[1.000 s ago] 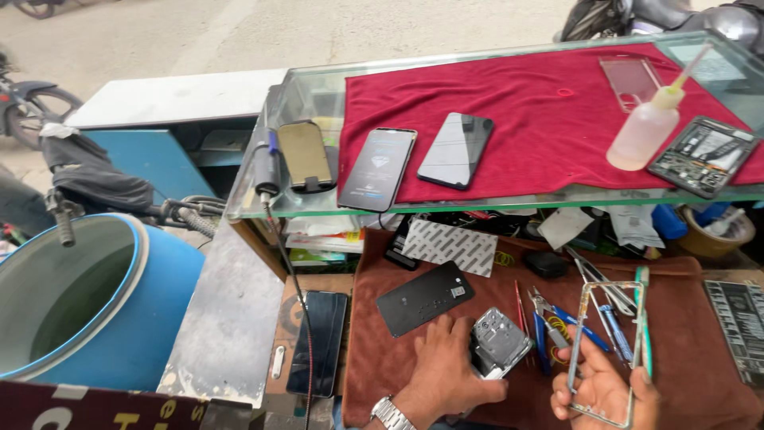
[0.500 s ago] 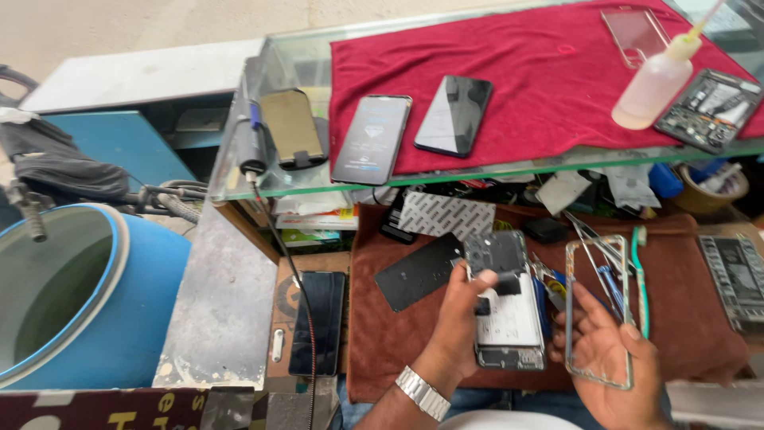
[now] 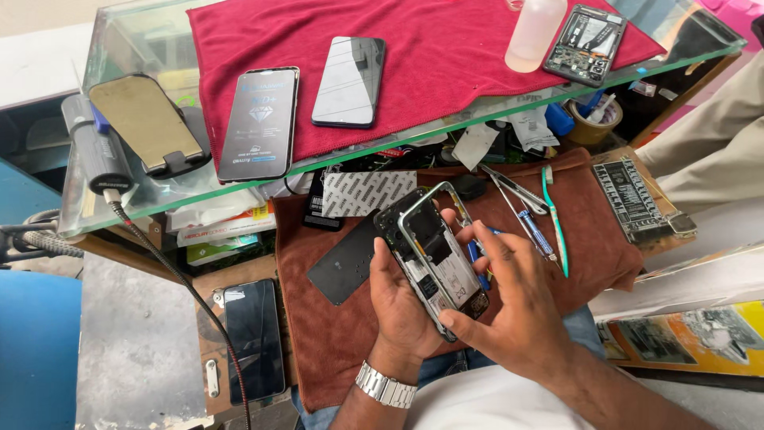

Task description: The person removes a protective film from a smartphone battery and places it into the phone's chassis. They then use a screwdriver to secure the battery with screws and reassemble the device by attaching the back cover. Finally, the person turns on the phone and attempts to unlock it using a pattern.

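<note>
My left hand (image 3: 402,306), with a metal watch on the wrist, holds an opened phone (image 3: 428,259) from underneath, its circuit boards facing up. My right hand (image 3: 509,306) rests against the phone's right side and presses a thin grey frame onto it, thumb at the lower corner. Both hands hover over a brown cloth (image 3: 334,342). A black back cover (image 3: 344,261) lies on the cloth just left of my left hand. Tweezers (image 3: 513,187), a blue screwdriver (image 3: 535,231) and a green-handled tool (image 3: 555,223) lie right of the phone.
A glass shelf (image 3: 119,215) above carries a red cloth (image 3: 446,56) with two phones (image 3: 261,123) (image 3: 350,80), an opened phone (image 3: 585,44), and a plastic bottle (image 3: 535,32). Another phone (image 3: 253,338) lies at lower left. A tape roll (image 3: 593,119) and a parts tray (image 3: 633,199) sit right.
The view has dropped and closed in on the bench. My hands have lifted the opened phone higher, and my right hand has brought the thin frame from beside the phone onto it.
</note>
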